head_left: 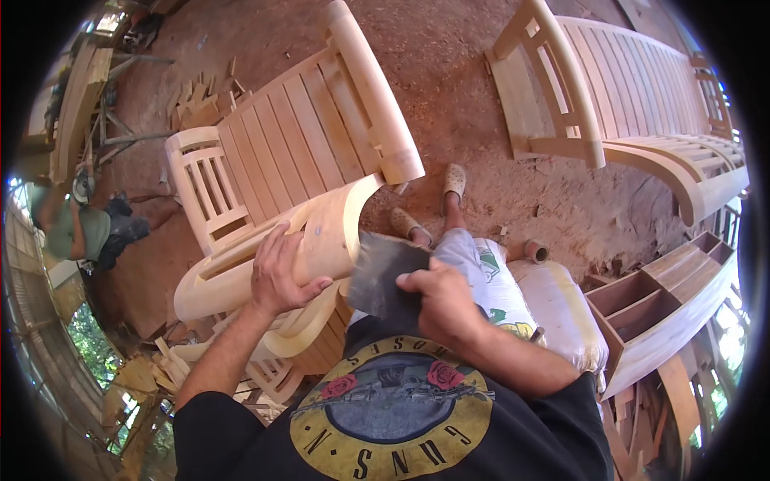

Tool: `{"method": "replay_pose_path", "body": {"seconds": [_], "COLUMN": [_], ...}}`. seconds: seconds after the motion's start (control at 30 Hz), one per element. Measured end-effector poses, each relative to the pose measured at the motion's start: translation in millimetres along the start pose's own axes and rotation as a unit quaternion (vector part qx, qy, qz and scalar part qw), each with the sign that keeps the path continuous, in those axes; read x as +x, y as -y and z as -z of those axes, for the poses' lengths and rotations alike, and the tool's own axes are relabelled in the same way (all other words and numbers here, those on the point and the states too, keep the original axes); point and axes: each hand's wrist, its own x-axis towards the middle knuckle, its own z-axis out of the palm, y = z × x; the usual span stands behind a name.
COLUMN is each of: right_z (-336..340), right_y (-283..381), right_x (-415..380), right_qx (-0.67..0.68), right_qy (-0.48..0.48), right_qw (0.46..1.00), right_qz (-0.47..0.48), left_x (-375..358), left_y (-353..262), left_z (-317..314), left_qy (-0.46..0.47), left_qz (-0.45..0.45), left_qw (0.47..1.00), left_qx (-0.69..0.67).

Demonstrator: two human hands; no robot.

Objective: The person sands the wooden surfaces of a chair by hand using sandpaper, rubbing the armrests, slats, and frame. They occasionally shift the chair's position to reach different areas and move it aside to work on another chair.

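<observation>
My right hand [441, 301] pinches a dark sheet of sandpaper [385, 276] between thumb and fingers. The sheet has a pale, dusty patch toward its upper left and hangs beside the end of a curved wooden rail. My left hand [281, 272] lies on that broad, smooth rail, fingers stretched out and thumb spread to the side. The rail belongs to an unpainted wooden bench [281, 148] with a slatted seat and slatted arm sides, tilted across the view in front of me.
A second slatted bench [634, 88] stands at the upper right. White sacks [553, 313] lie by my legs, with a clay-coloured pipe [536, 251] near them. A compartmented wooden cabinet [666, 297] is at the right. Another person [88, 232] works at the far left. Wood scraps [196, 104] litter the dirt floor.
</observation>
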Motion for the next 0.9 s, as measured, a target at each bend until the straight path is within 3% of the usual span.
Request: {"method": "replay_pose_path", "body": {"seconds": [0.07, 0.23, 0.27, 0.33, 0.43, 0.53, 0.63, 0.67, 0.7, 0.77, 0.9], "right_z": [4, 28, 28, 19, 3, 11, -22, -15, 3, 0, -24], "right_y": [20, -8, -29, -45, -35, -31, -2, -2, -3, 7, 39], "right_x": [-3, 42, 57, 71, 56, 59, 34, 42, 55, 59, 41], "right_qx": [0.026, -0.168, -0.238, -0.165, -0.246, -0.183, -0.24, -0.449, -0.624, -0.77, -0.812], "right_qy": [-0.006, -0.093, -0.017, 0.026, 0.018, 0.027, 0.0, 0.07, 0.135, 0.197, 0.178], "right_qw": [0.999, 0.981, 0.967, 0.984, 0.965, 0.982, 0.971, 0.88, 0.725, 0.49, 0.421], "right_qz": [0.038, 0.04, 0.089, 0.064, 0.091, 0.041, 0.002, 0.135, 0.258, 0.359, 0.364], "left_x": [1, 0, -2, -2, -3, -3, -4, -5, -6, -7, -7], "left_y": [-2, -1, -1, 0, -2, -1, 1, 1, 2, 3, 7], "left_z": [2, 1, 1, 0, 2, 0, 0, 1, 1, -1, -1], "left_qy": [-0.002, 0.004, 0.011, 0.012, 0.001, -0.014, -0.009, -0.003, -0.008, -0.018, -0.028], "left_qz": [0.003, 0.008, 0.011, 0.012, 0.009, 0.004, 0.006, 0.007, 0.008, 0.01, -0.002], "left_qw": [1.0, 1.0, 1.0, 1.0, 1.0, 1.0, 1.0, 1.0, 1.0, 1.0, 0.999], "left_qx": [-0.002, -0.005, -0.006, -0.001, 0.003, -0.004, -0.013, -0.016, -0.015, -0.016, -0.037]}}
